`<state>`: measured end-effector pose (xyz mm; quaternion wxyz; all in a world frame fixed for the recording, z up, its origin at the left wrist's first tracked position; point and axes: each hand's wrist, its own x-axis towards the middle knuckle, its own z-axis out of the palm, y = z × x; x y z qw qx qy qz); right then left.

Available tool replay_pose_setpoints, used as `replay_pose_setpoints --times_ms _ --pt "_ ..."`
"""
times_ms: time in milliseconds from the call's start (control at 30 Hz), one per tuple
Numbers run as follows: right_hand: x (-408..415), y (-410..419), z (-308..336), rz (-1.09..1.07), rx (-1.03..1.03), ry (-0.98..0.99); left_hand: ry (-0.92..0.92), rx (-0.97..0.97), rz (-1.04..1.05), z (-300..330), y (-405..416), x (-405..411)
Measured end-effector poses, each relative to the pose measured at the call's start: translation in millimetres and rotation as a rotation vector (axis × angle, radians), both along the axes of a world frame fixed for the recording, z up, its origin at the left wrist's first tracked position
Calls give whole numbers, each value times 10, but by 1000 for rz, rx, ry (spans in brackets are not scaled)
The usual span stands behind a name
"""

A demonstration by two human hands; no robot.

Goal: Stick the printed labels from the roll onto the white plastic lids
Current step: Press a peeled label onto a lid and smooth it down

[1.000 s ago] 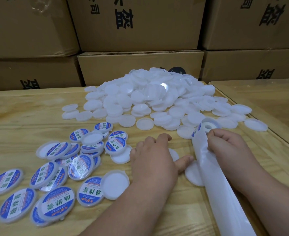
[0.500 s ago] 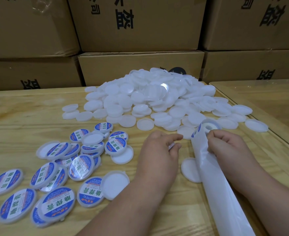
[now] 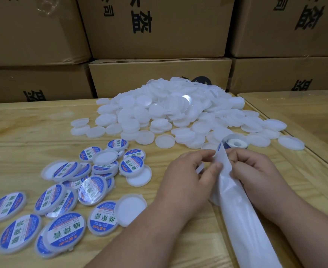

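Trailing toward the camera, the long white translucent backing strip [image 3: 242,219] runs between both hands on the pale wooden table [image 3: 24,136]. Left hand [image 3: 188,176] pinches a plain white round plastic lid [image 3: 200,168] against the strip's edge; right hand [image 3: 256,171] grips the strip, fingers curled round it. Blue-and-white labelled round lids [image 3: 66,233] lie scattered at left. Label roll [image 3: 234,144] sits just beyond the hands. Further back, big heap of unlabelled white lids [image 3: 169,113], then stacked brown cardboard boxes [image 3: 159,26].
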<state>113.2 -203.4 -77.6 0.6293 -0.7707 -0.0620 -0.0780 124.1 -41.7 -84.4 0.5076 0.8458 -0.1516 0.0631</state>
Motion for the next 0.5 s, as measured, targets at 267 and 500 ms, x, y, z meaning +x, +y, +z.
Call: replay_pose_setpoints --times_ms 267,500 --pt "-18 -16 -11 55 48 -32 31 -121 -4 -21 6 4" --pt "-41 8 -8 66 11 -49 -23 -8 -38 -23 -12 -9"
